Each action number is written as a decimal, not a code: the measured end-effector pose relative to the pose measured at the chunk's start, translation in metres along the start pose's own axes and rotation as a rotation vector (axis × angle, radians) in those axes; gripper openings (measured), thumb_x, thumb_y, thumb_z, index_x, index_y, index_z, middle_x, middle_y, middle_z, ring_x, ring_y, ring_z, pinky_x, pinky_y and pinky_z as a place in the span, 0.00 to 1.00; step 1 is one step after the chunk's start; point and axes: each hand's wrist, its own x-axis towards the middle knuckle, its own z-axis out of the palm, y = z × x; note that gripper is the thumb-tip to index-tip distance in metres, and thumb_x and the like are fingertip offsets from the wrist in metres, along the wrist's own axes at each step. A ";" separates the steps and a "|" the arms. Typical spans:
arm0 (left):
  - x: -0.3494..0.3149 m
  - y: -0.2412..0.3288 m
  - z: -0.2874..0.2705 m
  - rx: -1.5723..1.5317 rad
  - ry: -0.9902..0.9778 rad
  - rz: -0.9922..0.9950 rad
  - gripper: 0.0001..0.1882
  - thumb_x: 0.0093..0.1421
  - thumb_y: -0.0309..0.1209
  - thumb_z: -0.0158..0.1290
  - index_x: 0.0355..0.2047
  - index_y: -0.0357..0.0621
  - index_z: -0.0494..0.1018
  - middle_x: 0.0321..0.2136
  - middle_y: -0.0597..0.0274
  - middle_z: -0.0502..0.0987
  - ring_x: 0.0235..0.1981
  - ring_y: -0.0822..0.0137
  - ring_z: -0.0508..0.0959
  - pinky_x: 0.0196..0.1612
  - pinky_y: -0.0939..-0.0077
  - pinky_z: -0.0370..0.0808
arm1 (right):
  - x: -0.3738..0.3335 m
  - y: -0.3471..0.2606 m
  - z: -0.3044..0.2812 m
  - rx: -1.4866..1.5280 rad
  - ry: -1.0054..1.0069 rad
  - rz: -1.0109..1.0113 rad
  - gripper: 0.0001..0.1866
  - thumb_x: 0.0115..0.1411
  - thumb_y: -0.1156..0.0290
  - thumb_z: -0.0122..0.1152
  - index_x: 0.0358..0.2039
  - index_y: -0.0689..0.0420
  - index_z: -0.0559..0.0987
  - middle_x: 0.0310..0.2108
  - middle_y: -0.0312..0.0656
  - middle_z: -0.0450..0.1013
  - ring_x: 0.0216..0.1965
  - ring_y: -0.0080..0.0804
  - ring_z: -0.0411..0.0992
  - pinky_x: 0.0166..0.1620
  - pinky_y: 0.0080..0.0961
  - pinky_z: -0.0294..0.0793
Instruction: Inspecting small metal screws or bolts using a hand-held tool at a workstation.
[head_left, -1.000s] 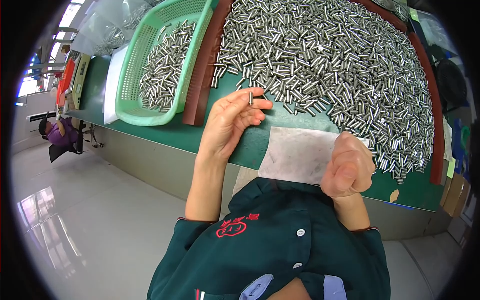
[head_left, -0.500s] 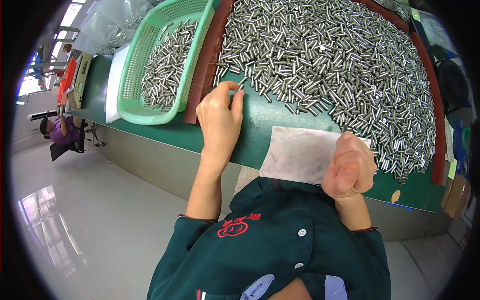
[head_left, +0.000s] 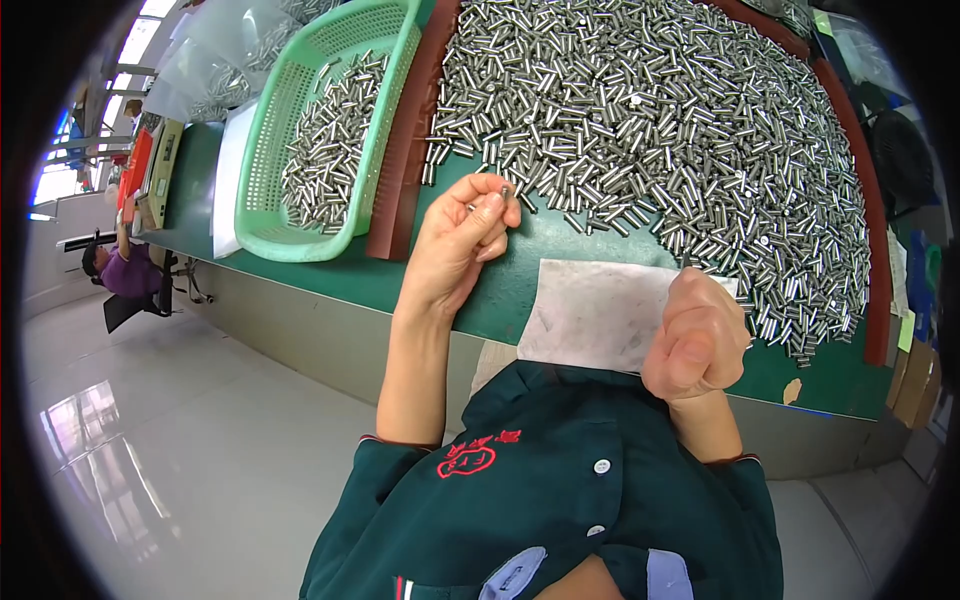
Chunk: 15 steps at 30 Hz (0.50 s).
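My left hand (head_left: pixel 462 235) is closed in a pinch around a small metal pin (head_left: pixel 505 190), whose end shows at the thumb and forefinger tips. It is just above the near left edge of a large spread of loose, shiny metal pins (head_left: pixel 640 120) on the green tabletop (head_left: pixel 500 290). My right hand (head_left: pixel 700 335) forms a fist over the right part of a stained white cloth (head_left: pixel 580 310). A thin dark tip sticks out above that fist; the rest of whatever it holds is hidden by the fingers.
Left of the spread runs a dark red strip (head_left: pixel 397 205), with another (head_left: pixel 873 250) on the right side. A light green plastic basket (head_left: pixel 295 248) holds more pins. Clear bags (head_left: pixel 195 75) lie behind it. Farther left, a person in purple (head_left: pixel 130 270) sits near the table.
My left hand has turned and moved slightly right and down from the pile's edge, its fingers curling in around the pin. My right hand has stayed almost still.
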 end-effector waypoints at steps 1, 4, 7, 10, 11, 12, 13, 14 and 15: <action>0.000 0.000 0.000 -0.018 -0.013 -0.020 0.09 0.58 0.26 0.43 0.38 0.36 0.66 0.24 0.59 0.70 0.13 0.84 0.55 0.16 0.90 0.54 | 0.000 0.000 0.000 0.002 0.000 0.001 0.14 0.50 0.73 0.47 0.10 0.61 0.60 0.08 0.38 0.55 0.08 0.26 0.51 0.12 0.21 0.45; 0.000 0.002 0.002 -0.019 -0.007 -0.033 0.10 0.59 0.27 0.42 0.39 0.35 0.66 0.24 0.58 0.71 0.13 0.84 0.55 0.16 0.91 0.54 | 0.000 0.001 0.000 0.001 -0.003 0.000 0.14 0.50 0.73 0.46 0.10 0.61 0.60 0.08 0.38 0.55 0.08 0.26 0.51 0.12 0.21 0.45; 0.001 0.002 0.002 -0.047 -0.018 -0.039 0.10 0.59 0.27 0.41 0.39 0.35 0.67 0.24 0.57 0.71 0.14 0.83 0.56 0.15 0.91 0.55 | -0.001 0.001 0.001 0.001 0.002 0.000 0.14 0.50 0.73 0.46 0.10 0.61 0.60 0.08 0.38 0.55 0.08 0.26 0.50 0.12 0.21 0.45; 0.001 0.005 0.002 -0.063 0.000 -0.051 0.10 0.59 0.27 0.42 0.38 0.35 0.67 0.24 0.56 0.72 0.14 0.83 0.57 0.15 0.91 0.55 | -0.001 0.001 0.001 0.000 0.005 0.004 0.14 0.50 0.74 0.46 0.10 0.61 0.60 0.08 0.38 0.55 0.08 0.26 0.51 0.12 0.21 0.46; 0.001 0.005 0.002 -0.063 0.001 -0.051 0.10 0.59 0.27 0.42 0.38 0.35 0.67 0.24 0.56 0.72 0.14 0.83 0.57 0.15 0.91 0.55 | -0.001 0.001 0.001 -0.003 0.001 0.006 0.15 0.50 0.74 0.46 0.09 0.61 0.60 0.08 0.38 0.55 0.08 0.26 0.51 0.12 0.21 0.46; 0.001 0.005 0.002 -0.067 0.002 -0.058 0.10 0.58 0.27 0.42 0.38 0.35 0.67 0.24 0.55 0.72 0.14 0.83 0.57 0.15 0.91 0.55 | -0.001 0.001 0.001 -0.003 0.001 0.006 0.15 0.50 0.74 0.46 0.09 0.61 0.60 0.08 0.38 0.55 0.08 0.26 0.51 0.12 0.21 0.46; 0.001 0.005 0.002 -0.070 0.003 -0.064 0.10 0.58 0.27 0.42 0.38 0.36 0.67 0.25 0.54 0.72 0.14 0.83 0.57 0.15 0.91 0.55 | -0.001 0.001 0.001 -0.004 0.003 0.007 0.15 0.50 0.74 0.46 0.10 0.61 0.60 0.08 0.38 0.55 0.08 0.26 0.51 0.12 0.21 0.46; 0.001 0.006 0.001 -0.070 0.003 -0.064 0.10 0.58 0.27 0.42 0.38 0.36 0.67 0.25 0.54 0.72 0.14 0.83 0.57 0.15 0.91 0.55 | 0.000 0.001 0.001 -0.005 0.005 0.009 0.15 0.50 0.74 0.46 0.10 0.61 0.60 0.08 0.38 0.55 0.08 0.27 0.51 0.12 0.21 0.46; 0.001 0.007 0.001 -0.075 0.004 -0.071 0.09 0.58 0.27 0.43 0.37 0.36 0.67 0.25 0.53 0.72 0.15 0.83 0.58 0.15 0.91 0.56 | 0.000 0.001 0.001 -0.005 0.005 0.009 0.15 0.50 0.74 0.46 0.10 0.61 0.60 0.08 0.38 0.55 0.08 0.27 0.51 0.12 0.21 0.46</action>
